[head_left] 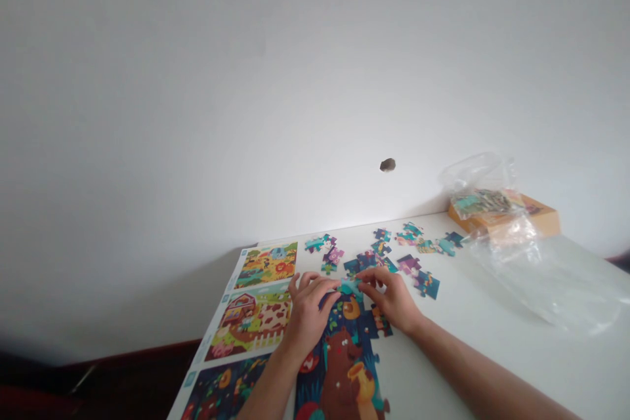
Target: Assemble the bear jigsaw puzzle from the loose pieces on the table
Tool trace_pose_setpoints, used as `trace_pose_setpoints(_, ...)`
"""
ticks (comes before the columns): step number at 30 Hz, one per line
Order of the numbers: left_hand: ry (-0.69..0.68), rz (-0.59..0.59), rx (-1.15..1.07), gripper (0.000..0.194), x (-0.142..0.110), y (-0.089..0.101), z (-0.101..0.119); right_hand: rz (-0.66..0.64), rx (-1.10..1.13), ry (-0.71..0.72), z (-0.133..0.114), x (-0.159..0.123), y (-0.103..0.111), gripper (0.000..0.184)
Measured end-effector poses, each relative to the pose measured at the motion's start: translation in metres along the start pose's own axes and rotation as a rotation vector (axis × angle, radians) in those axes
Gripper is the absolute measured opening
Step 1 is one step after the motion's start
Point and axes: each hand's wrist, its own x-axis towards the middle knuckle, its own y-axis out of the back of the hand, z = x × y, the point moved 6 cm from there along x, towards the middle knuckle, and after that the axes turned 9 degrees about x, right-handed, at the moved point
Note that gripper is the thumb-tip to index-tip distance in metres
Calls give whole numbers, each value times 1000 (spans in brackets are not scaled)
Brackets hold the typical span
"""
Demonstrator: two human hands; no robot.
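Between the fingertips of my two hands sits a light-blue puzzle piece (350, 286), at the top edge of a partly joined puzzle (339, 367) with a brown bear and a yellow pot. My left hand (311, 305) pinches the piece from the left, thumb and forefinger close together. From the right, the thumb and forefinger of my right hand (391, 296) close on its other side. Part of the piece is covered by fingers. Just below my right hand, dark pieces with orange (380, 321) lie against the puzzle's right edge.
Loose puzzle pieces (426, 283) are scattered across the back of the white table (492, 354). A picture sheet (268, 318) lies at the left. At the back right, a clear plastic bag (516, 236) rests over a yellow box (544, 216). Behind rises a white wall (295, 92) with a hole (388, 165).
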Motion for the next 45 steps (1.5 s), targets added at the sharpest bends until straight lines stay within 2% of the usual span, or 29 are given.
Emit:
trace_pose_setpoints(3, 4, 13, -8, 15, 1, 2, 1, -20, 22, 1, 0, 0, -1, 22)
trace_pose_setpoints(7, 23, 37, 0, 13, 1, 3, -1, 19, -12, 55, 3, 0, 4, 24)
trace_pose_setpoints(17, 76, 70, 30, 11, 0, 4, -5, 27, -297, 112, 22, 5, 4, 38)
trace_pose_setpoints(21, 76, 61, 21, 11, 0, 3, -5, 32, -383, 177, 11, 3, 7, 42)
trace_pose_setpoints(26, 55, 58, 30, 12, 0, 2, -4, -93, -304, 295, -9, -4, -4, 44)
trace_pose_setpoints(31, 62, 63, 41, 13, 0, 3, -3, -148, -328, 237, -8, -2, -10, 51)
trace_pose_setpoints(39, 99, 36, 56, 14, 0, 3, -4, -203, -428, 184, -10, 0, -8, 52)
trace_pose_setpoints(45, 103, 33, 66, 16, 0, 3, -4, -174, -468, 166, -4, 0, -8, 51)
